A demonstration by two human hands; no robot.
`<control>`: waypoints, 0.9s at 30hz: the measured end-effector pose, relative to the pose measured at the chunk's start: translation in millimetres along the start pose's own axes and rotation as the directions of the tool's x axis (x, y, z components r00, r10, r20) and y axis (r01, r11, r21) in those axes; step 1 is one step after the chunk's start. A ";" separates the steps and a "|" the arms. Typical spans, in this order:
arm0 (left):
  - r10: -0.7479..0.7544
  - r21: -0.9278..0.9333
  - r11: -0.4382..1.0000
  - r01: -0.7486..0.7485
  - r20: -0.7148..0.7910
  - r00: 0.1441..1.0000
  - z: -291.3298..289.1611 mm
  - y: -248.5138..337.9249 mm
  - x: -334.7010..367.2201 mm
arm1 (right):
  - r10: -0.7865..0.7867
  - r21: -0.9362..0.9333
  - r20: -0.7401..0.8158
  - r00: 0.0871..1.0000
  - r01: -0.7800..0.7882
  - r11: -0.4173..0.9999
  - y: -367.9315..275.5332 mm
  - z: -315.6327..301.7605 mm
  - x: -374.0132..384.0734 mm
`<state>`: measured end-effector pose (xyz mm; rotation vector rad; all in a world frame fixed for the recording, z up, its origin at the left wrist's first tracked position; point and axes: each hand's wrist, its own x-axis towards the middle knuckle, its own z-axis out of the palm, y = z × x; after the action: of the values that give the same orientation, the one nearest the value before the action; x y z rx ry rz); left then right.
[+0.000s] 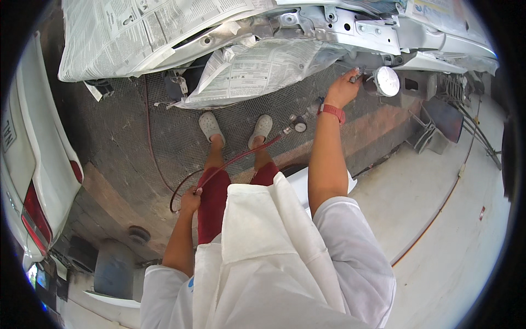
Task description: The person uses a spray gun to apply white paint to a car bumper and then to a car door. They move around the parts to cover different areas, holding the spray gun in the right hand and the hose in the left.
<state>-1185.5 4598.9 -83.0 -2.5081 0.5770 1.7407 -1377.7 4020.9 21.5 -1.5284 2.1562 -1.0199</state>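
Observation:
My right hand (343,91), with a red watch on its wrist, is closed around the grip of a spray gun (353,79). The gun's round cup (388,81) with a white top sits just to the right of the fingers, close under the silver car body (378,37). Below that wrist hangs a pressure gauge (299,127) on a fitting at the hose end. Low on the left, my left hand (190,200) is closed on the red air hose (241,157), which runs from it up to the gauge. The gun's nozzle is hard to make out.
Newspaper sheets (252,71) cover much of the car ahead. A white car (46,142) stands at the left. Folded metal stands (438,123) lean at the right, by a pale wall with a thin pipe (433,216). Hose loops lie over the dark mesh floor (120,126).

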 end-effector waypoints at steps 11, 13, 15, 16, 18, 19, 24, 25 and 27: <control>0.200 -0.201 0.963 -0.178 0.094 0.975 -60.3 34.5 11.0 | -0.110 0.261 -0.342 0.933 0.207 0.943 -89.3 -26.5 28.7; 0.213 -0.214 0.959 -0.185 0.116 0.970 -59.9 40.5 18.2 | -0.089 0.317 -0.345 0.934 0.205 0.926 -98.4 -29.9 35.4; 0.251 -0.254 0.943 -0.216 0.114 0.961 -59.2 38.2 23.1 | -0.052 0.336 -0.347 0.936 0.176 0.925 -103.2 -29.6 38.3; 0.240 -0.238 0.949 -0.208 0.110 0.965 -59.1 33.4 23.7 | -0.031 0.345 -0.351 0.936 0.160 0.925 -104.3 -29.1 38.2; 0.236 -0.264 0.941 -0.211 0.069 0.969 -62.0 20.5 23.1 | 0.019 0.357 -0.364 0.931 0.121 0.926 -104.1 -23.5 32.1; 0.205 -0.239 0.954 -0.182 0.076 0.976 -65.8 15.1 23.4 | 0.118 0.417 -0.335 0.935 0.035 0.908 -103.4 -21.7 28.0; 0.088 -0.299 0.954 -0.034 0.169 0.982 -89.8 -10.1 18.7 | 0.441 0.570 -0.144 0.886 -0.290 0.769 -98.8 -15.9 8.7; 0.111 -0.328 0.943 -0.048 0.176 0.978 -93.3 -13.9 17.4 | 0.382 0.529 -0.198 0.903 -0.229 0.817 -99.9 -14.7 9.2; 0.085 -0.322 0.947 -0.016 0.202 0.976 -101.0 -12.9 19.3 | 0.283 0.430 -0.277 0.918 -0.145 0.891 -103.2 -15.8 12.7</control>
<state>-1084.9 4581.6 -65.3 -2.4641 0.3739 2.2502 -1320.8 3996.8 106.6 -0.9525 2.0826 -1.6125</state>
